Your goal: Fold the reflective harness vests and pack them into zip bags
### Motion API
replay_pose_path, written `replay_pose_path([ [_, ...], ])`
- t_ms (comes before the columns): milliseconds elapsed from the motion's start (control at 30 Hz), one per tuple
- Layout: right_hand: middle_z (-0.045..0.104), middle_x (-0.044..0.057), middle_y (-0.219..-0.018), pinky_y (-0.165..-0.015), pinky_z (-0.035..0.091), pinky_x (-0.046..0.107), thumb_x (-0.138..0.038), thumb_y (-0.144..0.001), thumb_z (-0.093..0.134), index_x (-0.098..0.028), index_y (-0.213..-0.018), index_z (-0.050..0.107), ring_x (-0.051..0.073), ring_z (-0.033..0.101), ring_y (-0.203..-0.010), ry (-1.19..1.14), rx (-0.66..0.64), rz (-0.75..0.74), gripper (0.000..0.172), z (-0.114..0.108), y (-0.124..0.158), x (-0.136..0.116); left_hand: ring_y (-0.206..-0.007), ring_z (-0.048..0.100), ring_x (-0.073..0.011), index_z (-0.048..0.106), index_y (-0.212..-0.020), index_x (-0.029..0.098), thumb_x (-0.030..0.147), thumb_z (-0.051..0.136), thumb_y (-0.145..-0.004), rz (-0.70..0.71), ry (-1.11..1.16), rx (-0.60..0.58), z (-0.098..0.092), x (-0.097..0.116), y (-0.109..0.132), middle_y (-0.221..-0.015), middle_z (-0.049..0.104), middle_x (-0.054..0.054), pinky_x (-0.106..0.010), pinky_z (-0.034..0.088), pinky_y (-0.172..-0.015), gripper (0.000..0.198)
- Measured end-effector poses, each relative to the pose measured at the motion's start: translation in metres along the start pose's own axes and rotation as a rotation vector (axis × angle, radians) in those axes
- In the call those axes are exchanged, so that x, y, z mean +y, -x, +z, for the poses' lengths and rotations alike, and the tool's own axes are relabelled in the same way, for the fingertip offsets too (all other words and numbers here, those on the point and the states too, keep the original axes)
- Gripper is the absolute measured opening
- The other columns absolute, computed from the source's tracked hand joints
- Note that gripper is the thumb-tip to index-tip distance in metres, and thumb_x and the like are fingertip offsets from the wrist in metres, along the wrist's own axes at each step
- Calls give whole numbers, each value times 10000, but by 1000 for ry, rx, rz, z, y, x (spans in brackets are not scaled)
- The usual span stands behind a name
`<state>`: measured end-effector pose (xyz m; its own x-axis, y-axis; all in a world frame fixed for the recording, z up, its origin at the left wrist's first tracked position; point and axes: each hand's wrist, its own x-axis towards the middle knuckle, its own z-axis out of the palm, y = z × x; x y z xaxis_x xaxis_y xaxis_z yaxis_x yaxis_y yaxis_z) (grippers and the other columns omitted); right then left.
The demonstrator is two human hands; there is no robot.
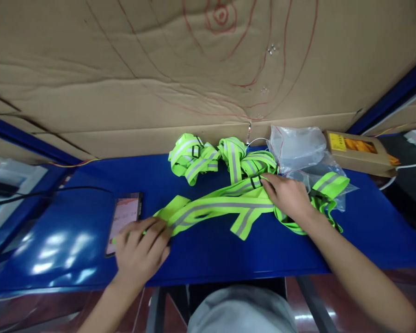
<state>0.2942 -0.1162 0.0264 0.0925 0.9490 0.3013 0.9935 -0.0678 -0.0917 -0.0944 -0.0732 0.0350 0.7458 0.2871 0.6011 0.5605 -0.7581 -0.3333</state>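
Lying across the middle of the blue table [229, 259]: one neon-green reflective strap vest [215, 208], grey bands up, stretched out between two hands.

- Left hand [142, 247]: palm down over the table's near-left part. Its fingers [156, 231] are bent and close together, tips pressing the vest's left end, which pokes out from under them.
- Phone [123, 219]: face up on the table's left part, just beside that hand; contact cannot be told.
- Right hand [289, 196]: resting flat on the table's right-centre. Its fingers [268, 181] are held together on top of the vest's right end beside a black buckle [253, 182], with nothing pinched.
- Bundled vests [208, 155]: heaped at the table's far edge.
- Clear plastic bag [298, 148]: far right of the table, touching the heap.
- Cardboard box [357, 150]: at the table's far-right corner.
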Motion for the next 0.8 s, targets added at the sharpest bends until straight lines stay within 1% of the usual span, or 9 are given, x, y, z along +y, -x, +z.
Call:
replay_pose_path([
  [67,821,56,-1027,-594,343,317,-388,-1090,454,-239,-1233,725,229,740,-737,20,46,-20,341,1,0,1,-957,688,-295,639,-970,217,145,628,-893,-32,-1,-32,2,-4,0,-967,761,-75,-448,427,-856,106],
  [133,807,66,-1063,-686,417,335,-390,-1097,454,-226,-1285,697,237,738,-806,22,118,-79,349,1,0,1,-1025,688,-304,658,-1022,213,97,608,-896,-26,63,-176,7,-2,-2,-1042,764,-89,-464,436,-906,179],
  [200,779,97,-1125,-835,462,371,-385,-1091,480,-190,-1344,656,262,728,-950,-12,171,-176,364,1,-1,1,-1083,683,-301,675,-1100,213,88,603,-921,12,178,-318,11,5,-5,-1125,761,-93,-473,438,-972,229],
  [267,740,126,-1214,-946,458,404,-379,-1079,516,-165,-1386,617,285,689,-1103,-63,189,-265,388,0,-1,0,-1090,681,-286,678,-1178,220,140,622,-959,-5,297,-373,15,11,-9,-1171,754,-86,-463,443,-997,240],
  [400,689,139,-1312,-994,456,433,-353,-1061,560,-169,-1406,591,298,641,-1204,-115,191,-320,392,-2,0,-1,-1084,682,-263,681,-1201,237,267,636,-1004,-135,463,-316,10,11,-15,-1174,744,-67,-429,451,-975,204],
  [500,700,125,-1303,-976,473,435,-334,-1063,558,-178,-1382,600,289,655,-1198,-133,163,-318,357,1,-1,0,-1087,682,-248,672,-1205,236,246,632,-1003,-184,530,-317,5,8,-20,-1170,746,-59,-412,455,-976,205],
  [600,717,112,-1279,-972,488,439,-331,-1066,556,-184,-1338,622,284,669,-1189,-169,133,-316,316,1,-3,2,-1084,685,-245,653,-1234,243,221,621,-1004,-177,537,-331,3,8,-25,-1173,751,-52,-412,457,-967,233],
  [700,702,107,-1325,-1005,496,444,-339,-1060,570,-199,-1333,628,279,665,-1210,-224,93,-344,312,-15,0,6,-1139,677,-268,634,-1274,240,218,601,-1011,-204,470,-276,3,3,-29,-1249,724,-82,-441,458,-987,265],
  [800,684,95,-1364,-1042,490,458,-388,-1053,580,-238,-1349,624,287,651,-1245,-253,97,-286,335,-45,16,18,-1226,638,-318,646,-1297,216,240,536,-1033,-393,317,-158,5,-11,-29,-1360,655,-141,-496,464,-1037,287],
])
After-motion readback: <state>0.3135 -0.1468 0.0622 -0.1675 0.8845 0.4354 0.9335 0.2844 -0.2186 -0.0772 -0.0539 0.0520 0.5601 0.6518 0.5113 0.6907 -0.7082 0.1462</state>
